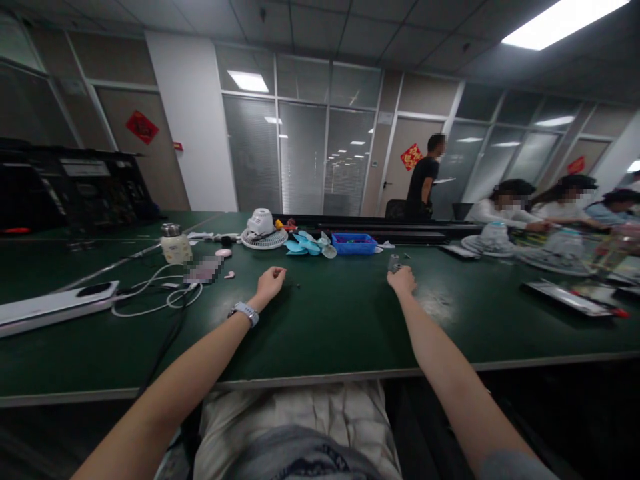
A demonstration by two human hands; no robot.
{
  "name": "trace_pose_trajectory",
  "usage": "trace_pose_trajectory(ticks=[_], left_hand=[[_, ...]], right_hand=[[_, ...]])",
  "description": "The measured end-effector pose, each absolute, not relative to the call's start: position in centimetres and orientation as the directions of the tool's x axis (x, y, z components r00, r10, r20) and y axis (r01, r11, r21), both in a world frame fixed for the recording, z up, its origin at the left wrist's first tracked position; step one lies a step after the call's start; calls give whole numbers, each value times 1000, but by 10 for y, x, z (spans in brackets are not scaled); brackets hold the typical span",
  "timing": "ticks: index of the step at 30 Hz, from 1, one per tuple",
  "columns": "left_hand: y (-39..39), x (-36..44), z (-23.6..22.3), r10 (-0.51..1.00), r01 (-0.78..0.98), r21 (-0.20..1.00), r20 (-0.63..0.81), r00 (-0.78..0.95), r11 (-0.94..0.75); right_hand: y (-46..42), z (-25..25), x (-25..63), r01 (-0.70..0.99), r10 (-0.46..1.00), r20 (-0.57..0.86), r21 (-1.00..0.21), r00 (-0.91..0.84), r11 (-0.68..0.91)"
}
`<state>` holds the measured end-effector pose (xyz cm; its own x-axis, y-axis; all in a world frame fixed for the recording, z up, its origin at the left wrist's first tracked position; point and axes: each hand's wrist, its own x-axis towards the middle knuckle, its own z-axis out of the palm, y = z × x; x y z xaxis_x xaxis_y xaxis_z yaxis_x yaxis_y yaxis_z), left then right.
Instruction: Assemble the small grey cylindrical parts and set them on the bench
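Note:
My left hand (270, 283) rests on the green table (325, 320) with its fingers curled into a loose fist and nothing seen in it; a watch is on that wrist. My right hand (401, 279) is stretched further out, closed around a small grey tool (393, 263) whose tip sticks up above the fingers. Beyond both hands lie a white fan grille and motor (263, 231), light blue fan blades (310, 245) and a blue parts tray (353, 243).
A white bottle (175, 245), white cables (160, 293) and a white power strip (55, 305) lie at the left. Several people sit at the right end of the table and one stands at the back. Trays (570, 293) lie at the right.

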<state>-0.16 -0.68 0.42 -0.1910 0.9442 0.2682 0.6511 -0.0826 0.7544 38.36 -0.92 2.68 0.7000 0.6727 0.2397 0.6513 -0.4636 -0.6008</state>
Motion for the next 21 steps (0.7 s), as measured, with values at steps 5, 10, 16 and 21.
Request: trace_pose_trajectory(ticks=[5, 10, 16, 21], left_hand=[[-11, -1, 6, 932, 605, 792, 280, -230, -89], [-14, 1, 6, 927, 603, 793, 284, -245, -84], [-16, 4, 7, 921, 646, 756, 320, -221, -108], [-17, 5, 8, 928, 663, 743, 302, -216, -88]], right_hand=[[-22, 36, 329, 882, 653, 645, -464, 396, -76], [-39, 24, 232, 761, 749, 539, -274, -384, 588], [-36, 1, 172, 584, 631, 394, -247, -669, 773], [-34, 9, 188, 647, 715, 397, -314, -575, 695]])
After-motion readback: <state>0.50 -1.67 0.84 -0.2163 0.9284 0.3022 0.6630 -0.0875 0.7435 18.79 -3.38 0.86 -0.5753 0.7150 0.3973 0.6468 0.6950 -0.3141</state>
